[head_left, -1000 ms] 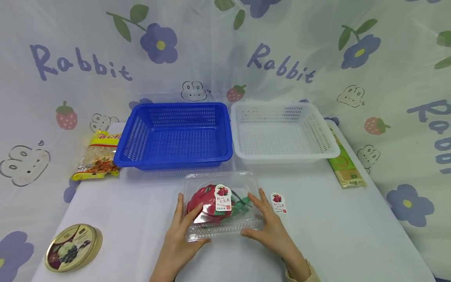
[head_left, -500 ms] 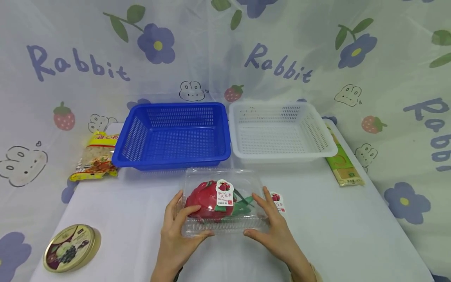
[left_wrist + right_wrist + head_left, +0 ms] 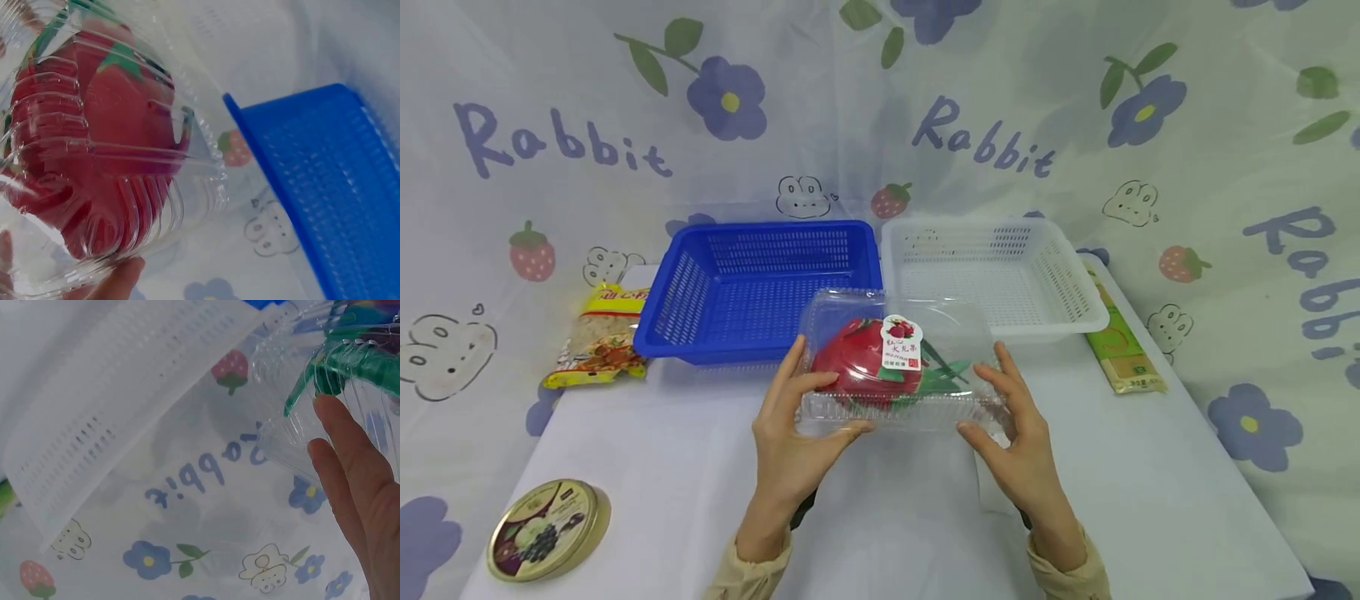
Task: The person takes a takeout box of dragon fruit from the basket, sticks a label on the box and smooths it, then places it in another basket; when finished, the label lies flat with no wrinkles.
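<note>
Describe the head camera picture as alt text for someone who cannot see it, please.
Two hands, left hand and right hand, hold a clear plastic box with a red dragon fruit inside, above a white-covered table. Behind it stand a blue basket and a white basket, side by side.

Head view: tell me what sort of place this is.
Probably a staged tabletop set up for sorting, not a real kitchen or shop. A printed rabbit cloth covers table and backdrop alike; an empty blue basket and white basket sit side by side; packaged foods lie spread around them.
</note>
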Action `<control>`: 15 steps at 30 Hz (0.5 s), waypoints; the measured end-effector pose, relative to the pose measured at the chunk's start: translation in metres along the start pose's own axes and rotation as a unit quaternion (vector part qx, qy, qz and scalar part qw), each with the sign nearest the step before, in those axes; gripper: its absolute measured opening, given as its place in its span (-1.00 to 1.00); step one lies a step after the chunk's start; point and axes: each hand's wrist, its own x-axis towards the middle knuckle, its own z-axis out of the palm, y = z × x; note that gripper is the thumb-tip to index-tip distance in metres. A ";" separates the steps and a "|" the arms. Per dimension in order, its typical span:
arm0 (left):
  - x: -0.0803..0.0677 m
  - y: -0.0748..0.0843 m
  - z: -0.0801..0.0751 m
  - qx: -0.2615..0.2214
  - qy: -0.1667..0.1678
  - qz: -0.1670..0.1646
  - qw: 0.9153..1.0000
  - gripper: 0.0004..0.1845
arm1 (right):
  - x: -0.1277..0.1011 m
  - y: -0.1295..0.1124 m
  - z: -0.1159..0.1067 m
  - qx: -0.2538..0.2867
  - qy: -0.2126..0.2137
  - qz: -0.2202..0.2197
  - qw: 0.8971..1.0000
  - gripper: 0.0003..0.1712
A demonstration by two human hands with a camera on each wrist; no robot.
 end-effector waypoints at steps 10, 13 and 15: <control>0.053 -0.006 0.041 -0.030 -0.018 -0.026 0.999 -0.38 | 0.042 0.019 -0.020 0.076 0.066 -0.039 0.994 -0.33; 0.066 -0.008 0.056 -0.036 -0.018 -0.038 0.998 -0.41 | 0.055 0.023 -0.026 0.088 0.103 -0.025 0.990 -0.34; 0.074 -0.009 0.065 -0.042 -0.016 -0.043 0.998 -0.42 | 0.063 0.024 -0.029 0.079 0.125 -0.006 0.989 -0.33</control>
